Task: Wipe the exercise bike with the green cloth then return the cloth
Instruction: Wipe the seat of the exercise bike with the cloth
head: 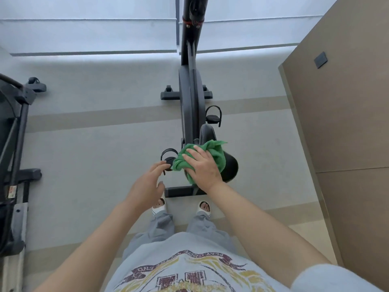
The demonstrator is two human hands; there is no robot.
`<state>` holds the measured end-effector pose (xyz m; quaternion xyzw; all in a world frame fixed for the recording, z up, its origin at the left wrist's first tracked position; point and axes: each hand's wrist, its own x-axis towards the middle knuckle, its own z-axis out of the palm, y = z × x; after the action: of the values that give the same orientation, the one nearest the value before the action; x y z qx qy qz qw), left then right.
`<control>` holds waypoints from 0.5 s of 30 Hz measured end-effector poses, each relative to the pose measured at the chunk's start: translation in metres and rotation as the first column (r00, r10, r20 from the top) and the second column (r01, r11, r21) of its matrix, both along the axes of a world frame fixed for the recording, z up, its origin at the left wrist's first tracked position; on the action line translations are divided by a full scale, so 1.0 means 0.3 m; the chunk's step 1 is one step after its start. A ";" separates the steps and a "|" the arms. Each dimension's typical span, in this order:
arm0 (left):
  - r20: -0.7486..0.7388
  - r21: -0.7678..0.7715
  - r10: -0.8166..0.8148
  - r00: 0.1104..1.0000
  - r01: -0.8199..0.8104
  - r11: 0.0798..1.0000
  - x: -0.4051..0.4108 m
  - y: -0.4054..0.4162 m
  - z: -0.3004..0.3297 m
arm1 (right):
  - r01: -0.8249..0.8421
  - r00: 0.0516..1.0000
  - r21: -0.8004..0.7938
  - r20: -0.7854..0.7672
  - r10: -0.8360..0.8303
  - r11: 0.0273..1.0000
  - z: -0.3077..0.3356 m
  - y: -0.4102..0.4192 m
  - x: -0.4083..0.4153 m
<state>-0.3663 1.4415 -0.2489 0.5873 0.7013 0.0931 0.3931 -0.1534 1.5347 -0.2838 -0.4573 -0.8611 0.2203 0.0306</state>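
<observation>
Green cloth (212, 157) under right hand (203, 167)

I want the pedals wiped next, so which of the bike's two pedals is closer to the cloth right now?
The near-left pedal: the green cloth nearly touches it, beside the left hand. The other pedal sits farther up, past the saddle.

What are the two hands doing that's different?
The right hand lies flat on the green cloth, pressing it onto the bike seat; the left hand holds nothing. The right hand is over the seat, while the left hand hangs beside it, fingers near the pedal. Both hands have relaxed, open fingers.
</observation>
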 end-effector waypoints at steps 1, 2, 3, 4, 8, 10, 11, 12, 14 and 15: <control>-0.003 0.004 0.003 1.000 -0.003 1.000 0.001 0.004 0.008 | 0.021 1.000 -0.019 0.021 -0.020 1.000 -0.002 0.043 -0.028; -0.006 0.005 0.008 1.000 -0.008 1.000 0.003 0.006 0.015 | 0.026 0.999 -0.024 0.048 -0.025 0.999 -0.002 0.087 -0.051; -0.007 0.003 0.006 1.000 -0.006 1.000 0.005 0.007 0.020 | 0.020 0.997 -0.029 0.079 -0.018 0.999 -0.001 0.129 -0.067; -0.009 0.002 0.001 1.000 -0.001 1.000 0.009 0.007 0.024 | 0.004 0.994 -0.029 0.113 0.000 1.000 0.001 0.162 -0.075; -0.001 0.011 -0.003 1.000 0.003 1.000 0.024 -0.003 0.024 | -0.034 0.991 0.016 0.128 0.032 0.999 0.026 0.139 -0.046; 0.021 0.015 0.004 1.000 -0.004 1.000 0.035 -0.011 0.016 | 0.029 1.000 0.011 0.012 -0.029 1.000 0.041 0.047 0.014; 0.035 0.015 0.003 0.999 -0.003 1.000 0.042 -0.014 0.011 | 0.056 0.998 0.009 -0.043 -0.055 0.998 0.045 -0.007 0.055; 0.048 0.017 -0.001 0.999 0.000 1.000 0.049 -0.016 0.006 | 0.070 0.994 0.013 -0.088 -0.069 0.997 0.047 -0.060 0.101; 0.067 0.023 -0.013 0.998 0.011 1.000 0.063 -0.014 -0.003 | 0.068 0.990 0.041 -0.126 -0.063 0.997 0.050 -0.148 0.184; 0.071 0.027 -0.017 0.997 0.015 1.000 0.068 -0.008 -0.005 | 0.058 0.991 0.059 -0.128 -0.050 0.997 0.049 -0.173 0.212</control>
<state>-0.3459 1.4391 -0.2505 0.5944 0.6809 0.1203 0.4107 -0.0898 1.4827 -0.2692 -0.4644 -0.8512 0.2207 0.1054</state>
